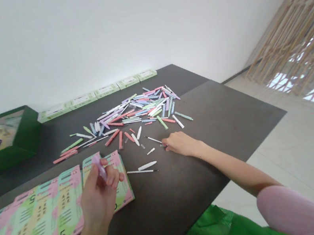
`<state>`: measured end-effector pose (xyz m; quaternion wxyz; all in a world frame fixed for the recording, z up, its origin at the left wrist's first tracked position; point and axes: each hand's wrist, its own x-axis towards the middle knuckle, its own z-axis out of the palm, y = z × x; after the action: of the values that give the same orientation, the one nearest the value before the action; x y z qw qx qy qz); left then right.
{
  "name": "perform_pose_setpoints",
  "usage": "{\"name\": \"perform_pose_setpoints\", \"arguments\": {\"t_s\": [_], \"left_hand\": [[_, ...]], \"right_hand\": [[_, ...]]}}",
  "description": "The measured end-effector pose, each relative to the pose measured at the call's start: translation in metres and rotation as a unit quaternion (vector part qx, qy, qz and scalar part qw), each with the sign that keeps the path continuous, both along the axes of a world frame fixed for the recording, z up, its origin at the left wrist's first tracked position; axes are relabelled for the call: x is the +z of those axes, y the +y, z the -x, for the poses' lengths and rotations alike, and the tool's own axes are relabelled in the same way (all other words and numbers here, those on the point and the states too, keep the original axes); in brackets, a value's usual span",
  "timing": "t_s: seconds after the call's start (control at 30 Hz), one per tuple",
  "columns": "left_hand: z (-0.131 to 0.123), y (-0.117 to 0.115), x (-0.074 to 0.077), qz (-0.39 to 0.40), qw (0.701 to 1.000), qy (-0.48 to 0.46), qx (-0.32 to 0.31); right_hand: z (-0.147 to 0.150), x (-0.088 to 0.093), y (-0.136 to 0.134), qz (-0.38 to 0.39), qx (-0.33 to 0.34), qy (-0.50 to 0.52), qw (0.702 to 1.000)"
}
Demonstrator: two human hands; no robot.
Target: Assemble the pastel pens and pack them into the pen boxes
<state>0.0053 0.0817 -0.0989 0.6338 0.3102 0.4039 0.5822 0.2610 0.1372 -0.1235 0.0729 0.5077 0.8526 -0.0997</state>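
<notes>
My left hand (98,195) is raised over the printed cards, its fingers closed round a lavender pen barrel (100,168). My right hand (179,143) rests low on the dark table, fingers pinched at the end of a thin white pen refill (154,139). Its fingertips partly hide that end, where a small clear piece also shows. Between the hands lie a white pen barrel (147,166), another refill (143,171) with a dark tip, and a small white pen part (151,151). Beyond them spreads a pile of pastel pen parts (143,107).
Colourful cards marked 5 (69,204) overlap along the left front. A green box (20,144) with packets inside stands at the back left. Several flat pale-green boxes (82,100) line the wall. Bamboo poles (295,26) lean at the far right, beyond the table edge.
</notes>
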Motion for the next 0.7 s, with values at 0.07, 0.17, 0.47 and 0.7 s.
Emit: {"name": "perform_pose_setpoints", "arguments": {"t_s": [0.07,0.17,0.47,0.7], "left_hand": [[0.0,0.0,0.001,-0.011,1.0,0.005,0.001],[-0.002,-0.001,0.001,-0.023,1.0,0.008,-0.009],[-0.006,-0.003,0.004,-0.018,1.0,0.01,-0.001],[-0.005,-0.004,0.006,-0.019,1.0,0.001,0.007]], "right_hand": [[0.003,-0.003,0.003,0.001,-0.003,-0.01,1.0],[0.007,-0.005,0.008,0.002,-0.003,-0.02,1.0],[0.009,-0.006,0.004,-0.021,0.022,-0.036,0.999],[0.015,-0.005,0.009,-0.02,0.043,-0.045,0.998]]}}
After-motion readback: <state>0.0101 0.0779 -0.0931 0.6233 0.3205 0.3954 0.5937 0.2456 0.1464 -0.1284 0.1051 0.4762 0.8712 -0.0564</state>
